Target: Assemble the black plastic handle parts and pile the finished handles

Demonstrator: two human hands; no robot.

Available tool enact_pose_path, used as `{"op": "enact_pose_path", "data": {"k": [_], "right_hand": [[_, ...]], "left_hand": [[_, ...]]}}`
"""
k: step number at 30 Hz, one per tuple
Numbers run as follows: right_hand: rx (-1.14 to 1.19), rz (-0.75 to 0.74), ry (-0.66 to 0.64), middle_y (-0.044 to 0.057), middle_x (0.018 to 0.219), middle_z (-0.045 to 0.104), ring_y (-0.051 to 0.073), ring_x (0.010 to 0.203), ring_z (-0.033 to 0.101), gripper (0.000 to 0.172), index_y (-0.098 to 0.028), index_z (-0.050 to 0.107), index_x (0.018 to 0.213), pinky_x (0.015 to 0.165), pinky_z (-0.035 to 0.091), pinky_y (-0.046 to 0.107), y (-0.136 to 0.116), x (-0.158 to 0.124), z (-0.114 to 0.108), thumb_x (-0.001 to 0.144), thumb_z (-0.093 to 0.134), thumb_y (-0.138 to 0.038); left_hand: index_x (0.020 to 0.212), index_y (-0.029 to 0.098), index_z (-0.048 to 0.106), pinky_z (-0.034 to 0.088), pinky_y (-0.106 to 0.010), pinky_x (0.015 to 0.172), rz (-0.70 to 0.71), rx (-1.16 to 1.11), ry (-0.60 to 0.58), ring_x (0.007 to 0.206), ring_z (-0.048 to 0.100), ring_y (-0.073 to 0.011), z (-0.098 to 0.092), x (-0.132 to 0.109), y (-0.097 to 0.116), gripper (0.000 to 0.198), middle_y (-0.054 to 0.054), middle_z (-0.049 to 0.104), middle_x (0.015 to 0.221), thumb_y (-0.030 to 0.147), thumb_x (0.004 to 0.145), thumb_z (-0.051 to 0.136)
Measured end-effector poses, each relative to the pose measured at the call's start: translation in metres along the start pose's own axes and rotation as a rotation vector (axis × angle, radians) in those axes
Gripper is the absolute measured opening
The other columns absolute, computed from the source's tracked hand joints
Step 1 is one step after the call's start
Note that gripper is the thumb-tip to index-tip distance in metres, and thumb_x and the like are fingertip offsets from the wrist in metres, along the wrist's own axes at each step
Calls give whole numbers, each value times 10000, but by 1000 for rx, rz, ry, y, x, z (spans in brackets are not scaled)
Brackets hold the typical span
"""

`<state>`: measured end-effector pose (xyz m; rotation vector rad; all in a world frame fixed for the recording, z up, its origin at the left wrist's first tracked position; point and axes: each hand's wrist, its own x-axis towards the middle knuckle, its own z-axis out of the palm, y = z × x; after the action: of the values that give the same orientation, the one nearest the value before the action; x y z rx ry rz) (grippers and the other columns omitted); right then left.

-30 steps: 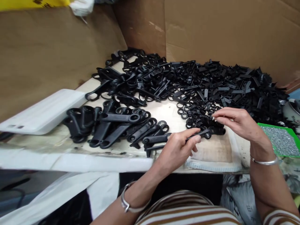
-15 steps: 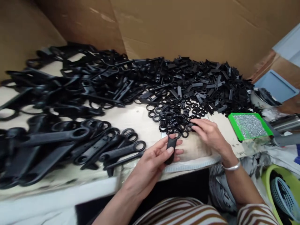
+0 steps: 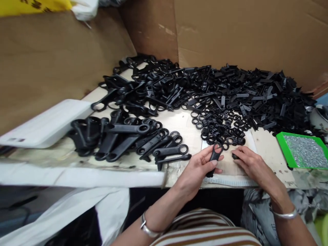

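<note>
Between thumb and fingers, my left hand (image 3: 196, 169) grips a black plastic handle (image 3: 214, 158) with a ring-shaped end pointing up and away from me. To its right, my right hand (image 3: 252, 164) is pinched on a small black ring (image 3: 234, 156), mostly covered by the fingertips. Just beyond both hands lies a heap of small black rings (image 3: 217, 126). Left of my left hand, several black handles with ring ends (image 3: 170, 150) lie piled near the table's front edge.
A large pile of black plastic parts (image 3: 256, 89) spreads along the cardboard wall (image 3: 238, 34). On the right sits a green tray (image 3: 283, 150) holding tiny silvery pieces. A white flat box (image 3: 51, 123) stands at the left. White padding (image 3: 82, 175) edges the table (image 3: 269, 147).
My right hand has drawn back from the ring heap towards me, with a small ring in its fingers. My left hand still holds the handle. The view has turned left.
</note>
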<state>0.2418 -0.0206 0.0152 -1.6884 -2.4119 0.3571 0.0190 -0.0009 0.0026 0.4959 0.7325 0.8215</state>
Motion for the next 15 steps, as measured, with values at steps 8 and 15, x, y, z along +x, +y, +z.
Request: {"op": "enact_pose_path", "data": {"k": [8,15], "right_hand": [[252,-1,185,81,1171,640,172,934,680,279,-251,649,1187,768,607,295,-18,2,-13,927,550,-226],[217,-112,517,80,1083,689,192,925,687,279,-266,662,1181,827,607,351,-48,20,14,906,625,-229]], "left_hand": [[1156,195,688,517,-318,860,60,-38,-20,1220,575,-273,-1,1,-6,478,-105,657,1273,102,692,753],[1184,187,680,456,-354,1000,115,20,-150,1233,566,-266,3,0,-2,466,-89,670,1262,115,726,717]]}}
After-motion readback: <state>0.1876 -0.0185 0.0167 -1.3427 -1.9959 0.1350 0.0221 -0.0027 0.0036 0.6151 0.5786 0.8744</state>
